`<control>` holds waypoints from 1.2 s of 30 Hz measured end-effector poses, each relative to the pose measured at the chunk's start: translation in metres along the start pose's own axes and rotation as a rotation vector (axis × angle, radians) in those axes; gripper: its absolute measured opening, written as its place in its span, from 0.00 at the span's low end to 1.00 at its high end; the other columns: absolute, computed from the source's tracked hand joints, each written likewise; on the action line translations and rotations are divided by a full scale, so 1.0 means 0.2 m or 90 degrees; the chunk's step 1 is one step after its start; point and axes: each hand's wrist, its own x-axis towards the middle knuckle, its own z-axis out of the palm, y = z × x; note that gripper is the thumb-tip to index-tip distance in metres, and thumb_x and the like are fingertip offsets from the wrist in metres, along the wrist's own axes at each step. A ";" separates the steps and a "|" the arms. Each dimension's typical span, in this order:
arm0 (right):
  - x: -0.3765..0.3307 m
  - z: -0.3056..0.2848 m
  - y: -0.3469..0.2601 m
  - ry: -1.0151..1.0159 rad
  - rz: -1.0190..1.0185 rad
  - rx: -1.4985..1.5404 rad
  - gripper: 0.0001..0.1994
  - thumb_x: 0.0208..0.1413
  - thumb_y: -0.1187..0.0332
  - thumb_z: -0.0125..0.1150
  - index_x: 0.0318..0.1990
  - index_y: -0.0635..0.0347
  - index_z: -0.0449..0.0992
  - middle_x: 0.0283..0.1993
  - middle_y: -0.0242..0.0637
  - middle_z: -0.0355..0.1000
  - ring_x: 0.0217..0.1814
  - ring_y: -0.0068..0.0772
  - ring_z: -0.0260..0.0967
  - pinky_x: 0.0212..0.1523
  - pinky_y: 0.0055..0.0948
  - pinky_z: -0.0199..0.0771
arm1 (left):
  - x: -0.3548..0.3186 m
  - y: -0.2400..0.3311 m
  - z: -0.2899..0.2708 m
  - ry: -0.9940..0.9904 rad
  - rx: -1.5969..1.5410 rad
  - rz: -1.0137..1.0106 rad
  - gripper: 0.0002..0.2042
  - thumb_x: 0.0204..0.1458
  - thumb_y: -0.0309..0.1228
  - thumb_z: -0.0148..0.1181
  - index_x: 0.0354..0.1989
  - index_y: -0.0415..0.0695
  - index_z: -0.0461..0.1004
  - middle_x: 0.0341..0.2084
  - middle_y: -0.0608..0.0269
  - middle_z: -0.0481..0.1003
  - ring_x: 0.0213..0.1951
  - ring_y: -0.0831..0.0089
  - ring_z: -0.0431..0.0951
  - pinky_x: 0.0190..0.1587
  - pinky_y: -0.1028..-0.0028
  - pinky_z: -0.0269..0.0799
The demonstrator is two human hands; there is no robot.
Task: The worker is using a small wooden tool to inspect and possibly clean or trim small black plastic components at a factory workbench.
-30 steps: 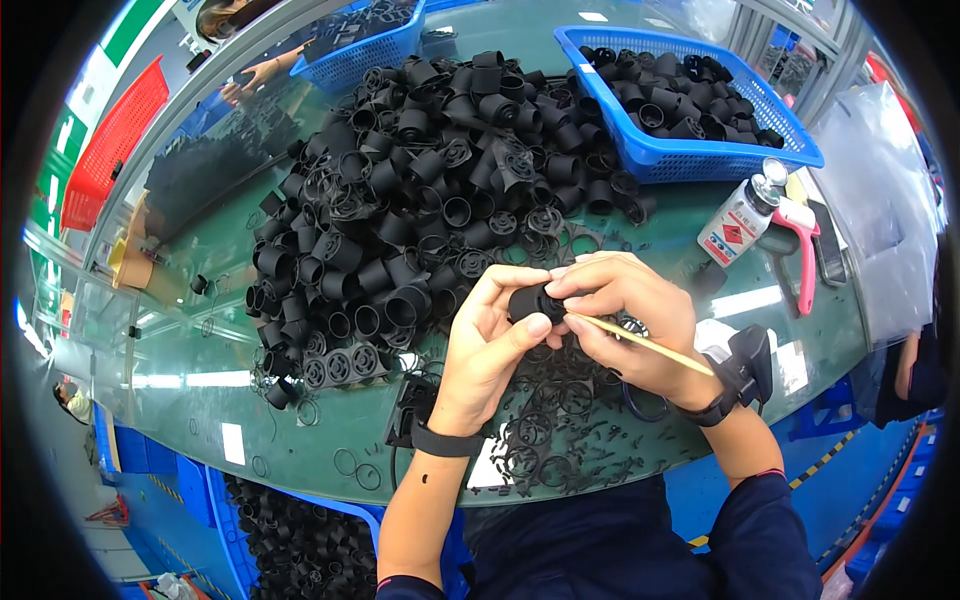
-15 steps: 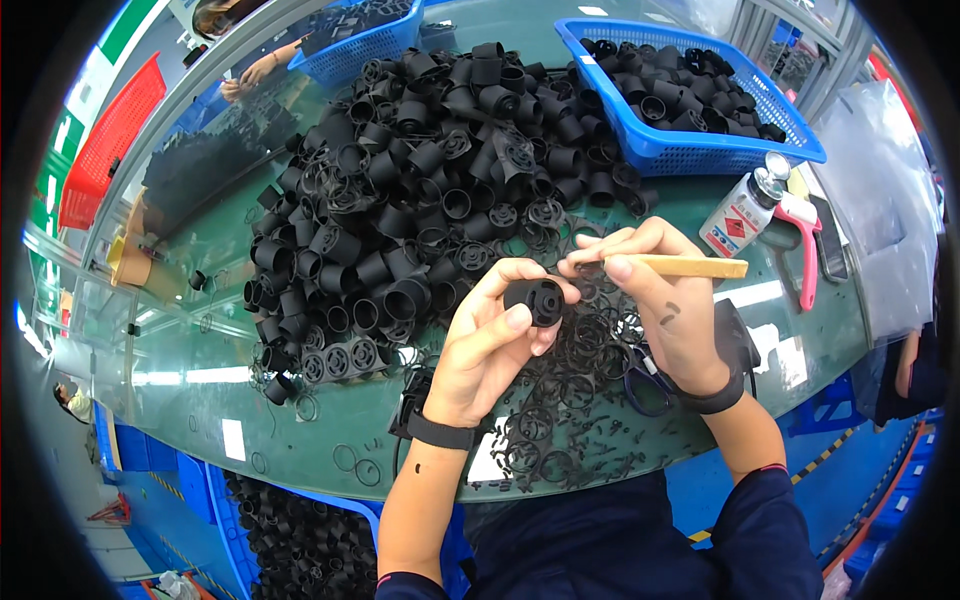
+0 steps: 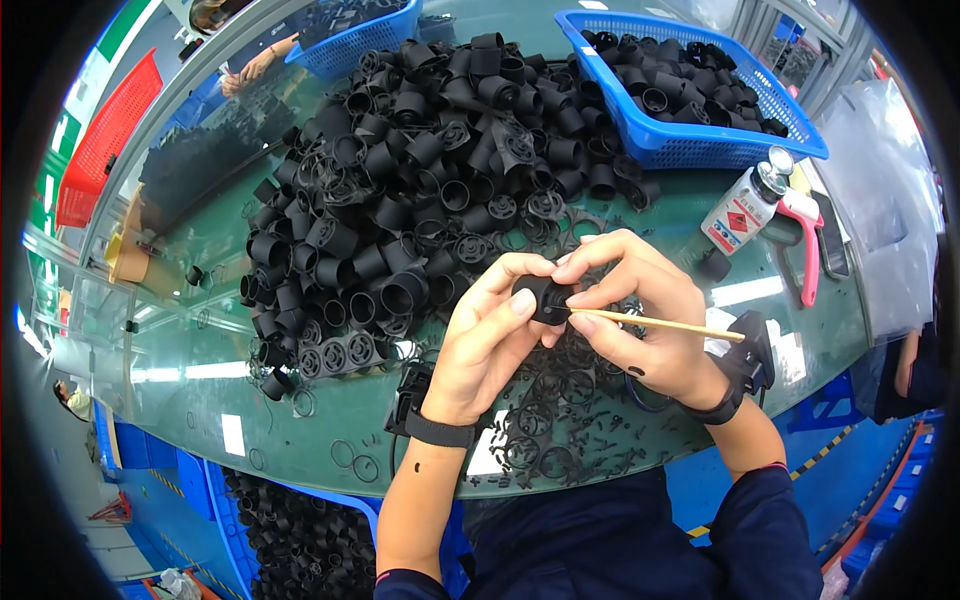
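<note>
My left hand is closed round a small black plastic cup-shaped part, its ringed end turned toward my right hand. A slim yellow stick-like tool is pinched in my right hand. The tool's inner end meets the face of the black part, and my right fingertips are at the part's edge. What the tool's tip is made of is too small to tell. Under both hands lie loose black rings and scraps on the green tabletop.
A big heap of black cup parts covers the table's middle. Blue baskets of parts stand beyond it. At right are a bottle with a metal pump top, a pink-handled tool and a phone. Another person's hand shows far left.
My right hand has lowered and moved left to the black part. The yellow tool has turned, its inner end now at the part's face. My left hand has barely moved.
</note>
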 end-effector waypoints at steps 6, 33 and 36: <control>0.01 -0.01 0.00 -0.027 -0.018 -0.013 0.06 0.38 0.77 0.63 0.25 0.62 0.72 0.36 0.38 0.71 0.37 0.35 0.68 0.42 0.31 0.66 | 0.00 0.00 0.02 0.013 0.007 0.011 0.14 0.54 0.30 0.53 0.47 0.39 0.65 0.39 0.61 0.69 0.37 0.77 0.69 0.36 0.77 0.65; 0.00 0.01 -0.03 0.027 -0.010 -0.035 0.05 0.40 0.77 0.62 0.26 0.61 0.72 0.36 0.39 0.73 0.39 0.35 0.70 0.46 0.33 0.64 | 0.00 -0.01 0.02 0.049 -0.028 0.012 0.17 0.50 0.28 0.57 0.47 0.41 0.62 0.41 0.59 0.69 0.40 0.73 0.70 0.41 0.72 0.67; 0.00 0.02 -0.04 0.029 -0.028 -0.098 0.05 0.40 0.78 0.62 0.26 0.61 0.72 0.36 0.38 0.73 0.39 0.35 0.71 0.49 0.36 0.64 | 0.01 -0.01 0.01 0.054 -0.017 0.025 0.15 0.49 0.27 0.58 0.44 0.41 0.63 0.41 0.57 0.69 0.40 0.73 0.70 0.43 0.72 0.67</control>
